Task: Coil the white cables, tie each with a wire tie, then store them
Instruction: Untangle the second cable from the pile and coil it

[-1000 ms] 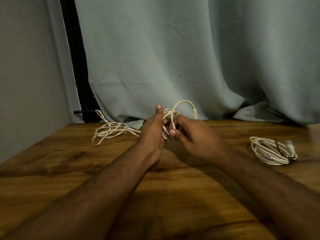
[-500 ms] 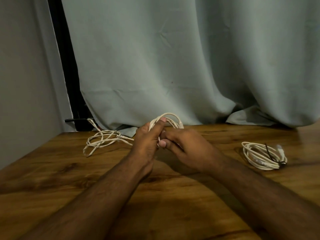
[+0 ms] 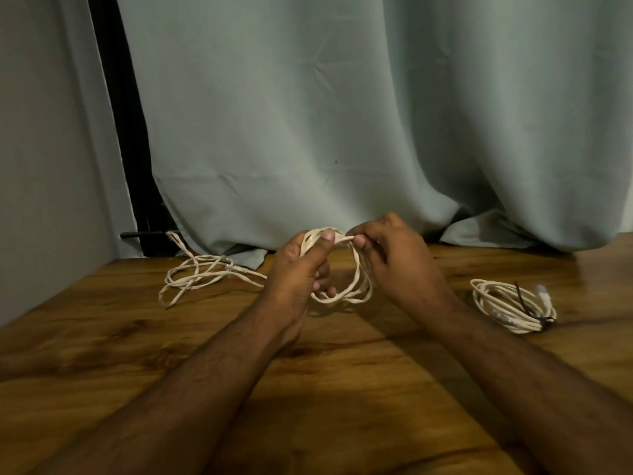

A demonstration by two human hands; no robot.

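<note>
Room: a wood table [image 3: 102, 354] is sitting in front of a big gray curtain [image 3: 308, 114].
L hand [image 3: 294, 272]: it's gripping the white cable coil [image 3: 356, 286], thumb pressing on top, fingers curled round the loops.
R hand [image 3: 394, 262]: it's pinching the top of the same coil w/ thumb & finger.
Coil: it's hanging between both hands, just above the table.
Loose cable [image 3: 195, 275]: it's lying messy, far left.
Tied cable [image 3: 507, 306]: it's lying at right w/ a dark wire tie [image 3: 527, 305] round it.
</note>
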